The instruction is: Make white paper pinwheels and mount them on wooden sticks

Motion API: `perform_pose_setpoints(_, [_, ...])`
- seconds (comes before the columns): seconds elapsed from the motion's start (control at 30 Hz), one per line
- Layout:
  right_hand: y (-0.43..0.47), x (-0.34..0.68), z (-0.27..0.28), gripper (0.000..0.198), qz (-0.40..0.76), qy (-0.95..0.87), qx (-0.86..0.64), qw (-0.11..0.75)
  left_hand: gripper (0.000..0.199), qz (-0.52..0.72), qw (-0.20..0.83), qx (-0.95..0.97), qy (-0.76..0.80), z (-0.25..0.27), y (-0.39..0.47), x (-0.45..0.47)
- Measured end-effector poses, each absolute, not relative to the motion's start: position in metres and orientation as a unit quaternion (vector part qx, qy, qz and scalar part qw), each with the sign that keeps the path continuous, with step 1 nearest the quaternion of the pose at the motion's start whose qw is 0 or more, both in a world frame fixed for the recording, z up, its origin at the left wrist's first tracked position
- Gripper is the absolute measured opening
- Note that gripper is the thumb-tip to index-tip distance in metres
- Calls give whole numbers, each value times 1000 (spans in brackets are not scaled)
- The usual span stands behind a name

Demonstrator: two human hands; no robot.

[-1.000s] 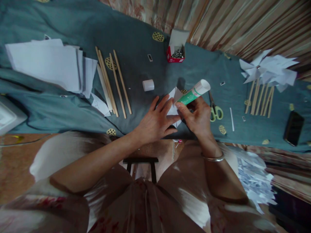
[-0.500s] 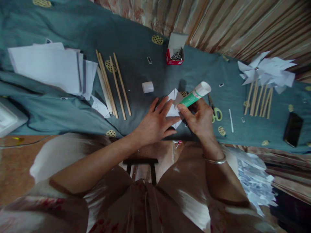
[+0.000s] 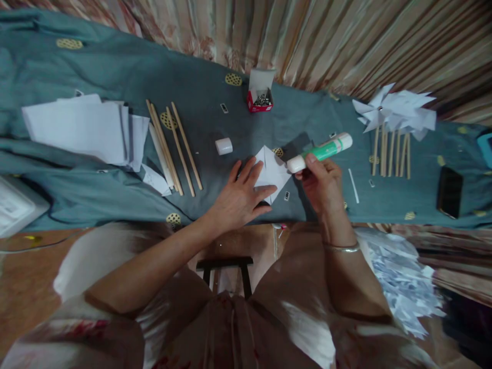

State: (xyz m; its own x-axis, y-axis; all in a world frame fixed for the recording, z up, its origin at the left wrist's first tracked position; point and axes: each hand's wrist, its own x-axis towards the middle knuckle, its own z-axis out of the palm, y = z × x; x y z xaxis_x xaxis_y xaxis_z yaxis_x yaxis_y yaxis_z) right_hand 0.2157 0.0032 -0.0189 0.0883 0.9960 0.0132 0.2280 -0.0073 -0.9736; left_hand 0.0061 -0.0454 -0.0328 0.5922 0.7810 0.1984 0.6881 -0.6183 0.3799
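Low in the frame, a dark stool [image 3: 225,263] is seen between the knees, and a heap of paper scraps [image 3: 407,287] is shown at the lower right. The left forearm [image 3: 154,261] is stretched from the lower left toward the centre, slanted upward, with the wrist kept low over the edge of the teal tablecloth [image 3: 115,207]. The right forearm [image 3: 338,233] is raised more steeply from the lower right, and its wrist is ringed by a silver bangle [image 3: 343,249]. At the centre, the left hand [image 3: 238,195] is laid palm down, nothing gripped, its fingers spread and set on the left part of a folded white paper [image 3: 272,171], which is turned like a diamond on the cloth. Right of centre, the right hand [image 3: 325,187] is closed around a green and white glue stick [image 3: 332,147], the thumb placed along the tube. The stick is held tilted, its left end lowered beside the paper's right corner; whether the two are touching cannot be told. Farther up, a white cap [image 3: 224,146] is seen left of the paper, wooden sticks [image 3: 186,145] are laid at centre left, and white pinwheels [image 3: 395,113] are grouped at the upper right. A red box [image 3: 261,108] of small metal pieces is stood open at upper centre, backed by a pleated curtain [image 3: 230,33].
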Motion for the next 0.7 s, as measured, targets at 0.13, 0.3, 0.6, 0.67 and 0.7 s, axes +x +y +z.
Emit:
perform_pose_setpoints(0.13, [9,221,-23,32,472,-450,-576,493,53,208,112,888,394,-31,-43,-1])
perform_pose_setpoints(0.3, [6,216,-21,29,541,-369,-540,529,52,285,69,847,444,-23,-25,-32])
perform_pose_setpoints(0.6, [1,204,-10,28,608,-310,-484,547,40,280,126,764,567,-37,8,-65])
perform_pose_setpoints(0.67, [0,204,-9,30,613,-301,-486,545,35,303,154,749,569,-34,7,-62])
perform_pose_setpoints(0.7, [-1,203,-9,30,618,-292,-485,546,34,320,176,739,567,-32,5,-60])
